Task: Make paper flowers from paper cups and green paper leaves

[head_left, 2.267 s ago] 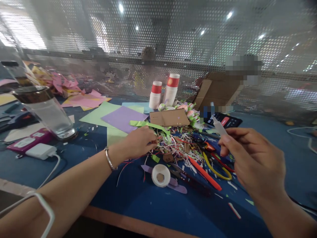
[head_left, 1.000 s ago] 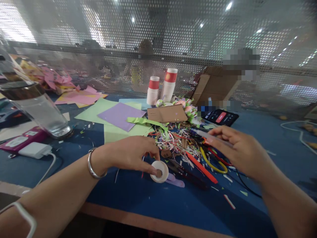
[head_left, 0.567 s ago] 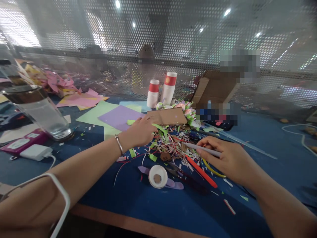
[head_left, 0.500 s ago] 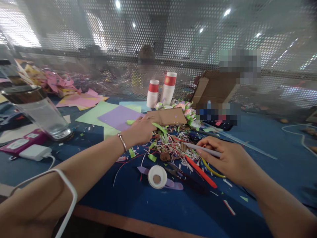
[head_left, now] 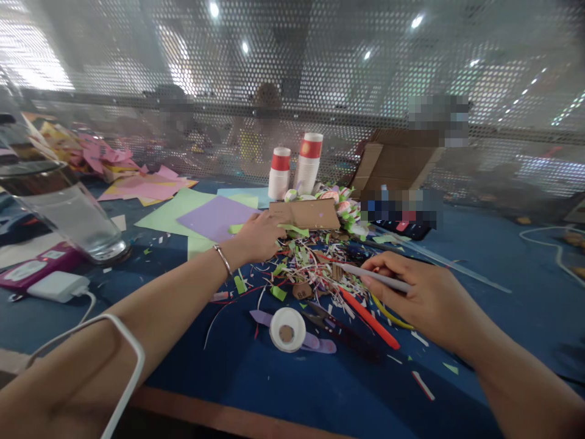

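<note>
My left hand (head_left: 260, 236) reaches over the scrap pile, its fingers closed on a light green paper strip (head_left: 297, 231) that shows on both sides of it. My right hand (head_left: 402, 283) grips a slim, pale grey pen-shaped tool (head_left: 388, 281), its tip pointing left over the paper scraps (head_left: 320, 262). Near the tip lies a small ridged cardboard piece (head_left: 337, 272). In front sits a small white paper cup piece (head_left: 297, 320) with a brown disc inside, on a purple paper strip (head_left: 322, 344). Dark-bladed scissors (head_left: 340, 329) and a red-orange stick-like tool (head_left: 370, 318) lie beside it.
Behind the pile are a cardboard piece (head_left: 315, 214), two paper cup stacks (head_left: 309, 167) and a cardboard box (head_left: 395, 161). Coloured sheets (head_left: 219, 217), a glass of water (head_left: 86, 216) and a purple power strip (head_left: 43, 266) stand left. A white cable (head_left: 130, 347) crosses my left forearm.
The view has shifted slightly. The green strip's right end lies flatter than before, by my left fingers. My right hand keeps its hold on the grey tool, nearly still.
</note>
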`<state>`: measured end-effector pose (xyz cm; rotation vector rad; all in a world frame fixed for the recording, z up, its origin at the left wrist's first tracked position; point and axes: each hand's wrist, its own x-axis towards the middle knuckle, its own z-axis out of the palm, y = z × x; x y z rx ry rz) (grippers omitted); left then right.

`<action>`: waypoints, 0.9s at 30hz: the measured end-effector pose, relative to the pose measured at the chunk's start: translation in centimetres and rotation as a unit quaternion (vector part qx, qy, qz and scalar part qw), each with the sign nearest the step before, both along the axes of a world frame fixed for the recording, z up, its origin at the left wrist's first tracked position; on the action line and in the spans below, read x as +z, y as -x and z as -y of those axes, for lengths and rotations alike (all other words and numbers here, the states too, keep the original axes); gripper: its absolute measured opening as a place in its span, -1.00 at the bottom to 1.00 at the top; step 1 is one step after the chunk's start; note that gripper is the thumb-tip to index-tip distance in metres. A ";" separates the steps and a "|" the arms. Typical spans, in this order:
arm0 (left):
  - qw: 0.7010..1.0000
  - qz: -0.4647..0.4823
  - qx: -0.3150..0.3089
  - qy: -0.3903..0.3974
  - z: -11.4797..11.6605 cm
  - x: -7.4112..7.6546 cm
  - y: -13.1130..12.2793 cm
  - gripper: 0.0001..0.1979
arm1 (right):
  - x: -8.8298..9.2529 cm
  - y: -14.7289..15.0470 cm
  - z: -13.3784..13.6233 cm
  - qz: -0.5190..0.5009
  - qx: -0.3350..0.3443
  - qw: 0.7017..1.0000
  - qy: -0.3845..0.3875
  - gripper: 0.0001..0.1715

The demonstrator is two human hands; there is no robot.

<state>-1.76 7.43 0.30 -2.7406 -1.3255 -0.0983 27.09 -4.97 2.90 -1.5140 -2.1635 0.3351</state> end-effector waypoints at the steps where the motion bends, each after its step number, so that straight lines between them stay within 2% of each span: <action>1: 1.000 -0.001 0.000 -0.001 -0.1 -0.2 -0.1 -0.61 | -0.1 0.0 -0.1 0.002 0.002 1.000 -0.002 -0.76; 4: 1.000 0.001 0.013 -0.004 -0.5 -0.4 -0.2 -0.54 | -0.2 0.0 -0.1 0.008 0.000 1.000 -0.005 -0.77; 8: 0.999 0.028 0.029 -0.029 -0.3 0.2 0.3 -0.47 | -0.2 0.1 0.0 0.011 0.002 1.000 -0.001 -0.78; 14: 0.990 0.074 0.054 -0.107 0.8 1.9 1.6 -0.52 | -0.1 0.0 0.2 0.015 0.006 1.000 -0.022 -0.81; 19: 0.973 0.071 0.118 -0.184 1.9 2.8 2.3 -0.58 | 0.0 0.1 0.1 0.014 0.014 1.000 -0.017 -0.81; 23: 0.972 0.023 0.166 -0.166 2.5 2.8 2.3 -0.72 | 0.0 0.2 0.2 0.010 0.012 1.000 -0.006 -0.78; 27: 0.972 0.001 0.181 -0.147 2.0 2.4 3.1 -0.80 | -0.3 0.1 0.3 0.006 0.015 1.000 -0.003 -0.76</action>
